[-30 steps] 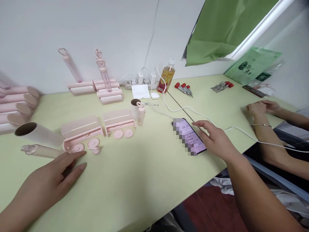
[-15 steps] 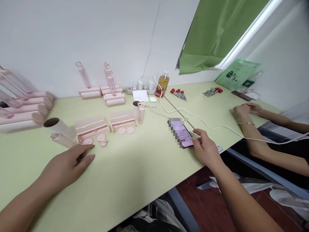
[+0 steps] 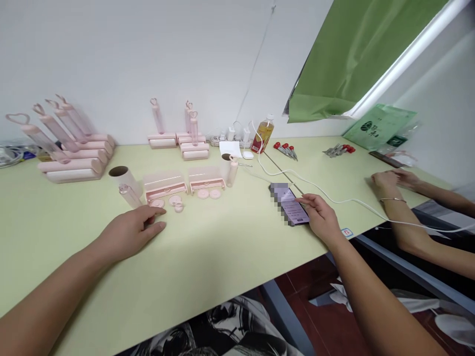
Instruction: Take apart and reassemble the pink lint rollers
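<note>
My left hand rests on the table with thumb and fingers apart and nothing between them. Just past its fingertips lie small round pink caps and a small pink fitting. Two pink lint roller housings with clear covers, one on the left and one on the right, stand behind them. A clear pink handle leans beside a white roll. My right hand is at the right edge of a lit phone, which lies on the table. Its extended index finger reaches over the screen.
Lint rollers with heart-topped handles stand at the back left and back middle. A drink bottle, power strip, white cable and red-handled tools lie behind. Another person's hands rest at the right.
The view has swung left, so the scene sits further right. My right index finger has moved from the phone's edge onto its screen, and the screen content differs. My left hand stays resting.
</note>
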